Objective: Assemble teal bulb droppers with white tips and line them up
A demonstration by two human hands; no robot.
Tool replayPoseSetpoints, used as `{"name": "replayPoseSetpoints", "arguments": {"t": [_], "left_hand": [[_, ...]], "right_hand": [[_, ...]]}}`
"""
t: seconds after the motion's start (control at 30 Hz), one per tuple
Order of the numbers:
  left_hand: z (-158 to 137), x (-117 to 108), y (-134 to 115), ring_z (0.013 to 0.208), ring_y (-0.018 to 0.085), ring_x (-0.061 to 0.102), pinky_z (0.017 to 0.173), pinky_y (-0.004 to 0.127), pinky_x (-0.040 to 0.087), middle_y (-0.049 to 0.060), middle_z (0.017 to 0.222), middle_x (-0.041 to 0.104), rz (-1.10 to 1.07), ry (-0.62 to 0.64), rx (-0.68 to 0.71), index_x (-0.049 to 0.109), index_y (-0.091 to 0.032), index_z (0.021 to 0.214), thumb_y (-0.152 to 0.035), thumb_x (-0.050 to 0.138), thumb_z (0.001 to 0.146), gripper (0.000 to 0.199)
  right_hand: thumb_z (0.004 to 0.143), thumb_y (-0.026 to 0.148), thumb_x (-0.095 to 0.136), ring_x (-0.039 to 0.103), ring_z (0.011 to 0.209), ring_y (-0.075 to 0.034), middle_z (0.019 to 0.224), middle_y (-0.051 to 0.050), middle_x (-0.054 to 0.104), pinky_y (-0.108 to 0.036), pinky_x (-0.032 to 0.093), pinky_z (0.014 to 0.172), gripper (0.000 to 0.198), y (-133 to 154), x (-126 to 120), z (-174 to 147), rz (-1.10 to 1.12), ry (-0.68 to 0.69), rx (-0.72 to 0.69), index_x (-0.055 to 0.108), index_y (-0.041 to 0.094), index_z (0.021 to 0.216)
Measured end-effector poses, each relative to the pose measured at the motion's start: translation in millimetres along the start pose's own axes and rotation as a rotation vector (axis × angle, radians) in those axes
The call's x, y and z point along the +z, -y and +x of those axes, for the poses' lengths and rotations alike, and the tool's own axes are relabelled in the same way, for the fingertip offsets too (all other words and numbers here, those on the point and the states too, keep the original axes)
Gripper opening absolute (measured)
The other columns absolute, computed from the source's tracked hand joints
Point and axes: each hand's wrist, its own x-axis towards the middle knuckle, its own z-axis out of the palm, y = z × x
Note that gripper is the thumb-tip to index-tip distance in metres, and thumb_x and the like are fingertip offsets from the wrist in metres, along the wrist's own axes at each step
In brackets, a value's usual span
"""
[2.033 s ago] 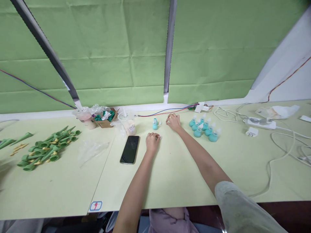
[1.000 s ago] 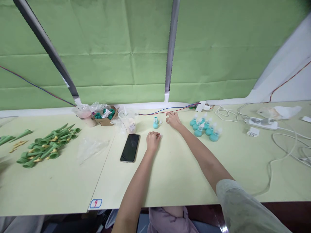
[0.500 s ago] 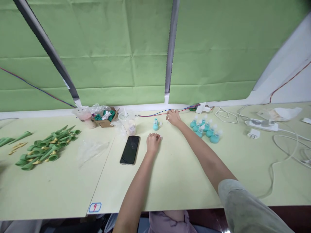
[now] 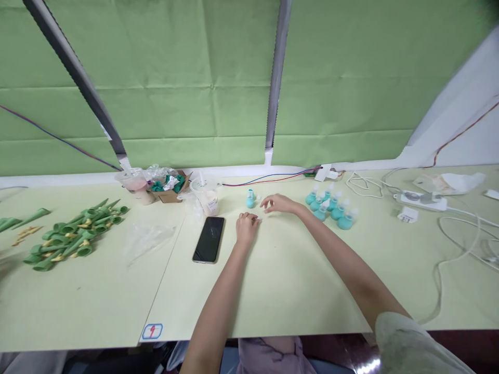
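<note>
My left hand (image 4: pixel 246 227) rests on the table with its fingers closed. A small white piece (image 4: pixel 259 219) pokes out at its fingertips, too small to name. Just to the right, my right hand (image 4: pixel 278 203) hovers with bent fingers apart, and I see nothing between them. Beyond both hands stands a small turquoise bottle-shaped piece (image 4: pixel 250 199), with a tiny white piece (image 4: pixel 258 197) beside it. Several turquoise round-bottomed pieces with clear whitish tops (image 4: pixel 337 212) stand grouped to the right of my right hand.
A black phone (image 4: pixel 209 240) lies left of my left hand. Behind it are a plastic cup (image 4: pixel 210 202), a cardboard box (image 4: pixel 168 196) and another cup (image 4: pixel 136 188). Green horn-shaped pieces (image 4: pixel 74 236) are piled at left. A power strip (image 4: pixel 423 200) and white cables lie at right.
My right hand has come nearer and slightly left, from beside the wires at the back toward my left hand. My left hand has stayed in nearly the same place.
</note>
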Motion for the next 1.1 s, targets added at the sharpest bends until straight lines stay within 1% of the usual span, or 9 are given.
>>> {"name": "replayPoseSetpoints", "arguments": {"t": [0.07,0.2,0.3,0.53,0.67,0.77,0.9,1.0,1.1], "left_hand": [[0,-1,-1,0.09,0.018,0.049,0.079,0.03,0.039,0.005,0.088,0.063,-0.002,0.014,-0.004,0.065,-0.02,0.089,-0.027,0.055,0.079,0.016],[0,-3,-2,0.089,0.018,0.05,0.079,0.029,0.039,0.005,0.089,0.064,-0.022,0.039,0.01,0.066,-0.021,0.09,-0.027,0.055,0.08,0.017],[0,-4,-2,0.087,0.018,0.051,0.078,0.03,0.041,0.005,0.09,0.065,-0.049,0.053,0.039,0.067,-0.022,0.09,-0.029,0.057,0.079,0.017],[0,-3,-4,0.083,0.016,0.053,0.076,0.028,0.042,0.003,0.087,0.066,-0.12,0.065,0.054,0.066,-0.022,0.092,-0.022,0.059,0.077,0.017],[0,-2,-3,0.083,0.015,0.055,0.076,0.026,0.042,0.002,0.087,0.066,-0.181,0.069,0.059,0.06,-0.022,0.104,-0.016,0.059,0.075,0.03],[-1,-2,-2,0.086,0.015,0.054,0.079,0.027,0.042,0.001,0.091,0.064,-0.186,0.014,0.071,0.051,-0.022,0.114,-0.011,0.058,0.073,0.044],[-2,-3,1,0.091,0.015,0.053,0.081,0.028,0.04,0.001,0.097,0.062,-0.137,-0.105,0.035,0.045,-0.022,0.119,-0.008,0.055,0.073,0.05],[-1,-3,2,0.09,0.016,0.052,0.081,0.029,0.04,0.002,0.097,0.061,-0.108,-0.136,0.017,0.046,-0.022,0.116,-0.007,0.052,0.074,0.045],[-1,-3,3,0.089,0.016,0.052,0.079,0.03,0.039,0.002,0.096,0.061,-0.092,-0.157,0.015,0.048,-0.021,0.113,-0.007,0.05,0.075,0.041]], "right_hand": [[0.067,0.029,0.067,0.057,0.073,-0.014,0.087,0.002,0.068,-0.023,0.04,0.064,0.026,5,16,-14,0.093,0.036,-0.019,0.067,0.025,0.092],[0.07,0.026,0.064,0.059,0.073,-0.014,0.082,0.001,0.068,-0.024,0.041,0.067,0.016,15,42,-29,0.139,-0.129,-0.01,0.066,0.024,0.086],[0.072,0.03,0.063,0.058,0.07,-0.013,0.08,0.002,0.067,-0.024,0.041,0.065,0.013,17,49,-31,0.128,-0.219,0.02,0.065,0.024,0.083],[0.072,0.034,0.063,0.055,0.066,-0.011,0.083,0.001,0.065,-0.023,0.039,0.063,0.014,11,52,-34,0.13,-0.285,0.042,0.065,0.023,0.081],[0.072,0.032,0.063,0.054,0.066,-0.011,0.088,0.001,0.064,-0.023,0.038,0.063,0.016,13,55,-38,0.117,-0.281,0.037,0.064,0.025,0.086],[0.074,0.034,0.061,0.055,0.067,-0.011,0.091,0.002,0.064,-0.024,0.038,0.063,0.014,12,55,-37,0.062,-0.324,0.071,0.064,0.025,0.085],[0.078,0.032,0.058,0.056,0.082,-0.014,0.094,0.0,0.064,-0.024,0.039,0.071,0.013,4,46,-21,-0.105,-0.448,0.185,0.063,0.024,0.086],[0.078,0.032,0.059,0.054,0.092,-0.015,0.093,0.0,0.065,-0.025,0.037,0.075,0.011,1,37,-2,-0.237,-0.443,0.235,0.064,0.024,0.085],[0.078,0.031,0.058,0.056,0.089,-0.015,0.091,-0.001,0.066,-0.025,0.036,0.075,0.012,2,33,17,-0.27,-0.42,0.281,0.064,0.024,0.086]]}}
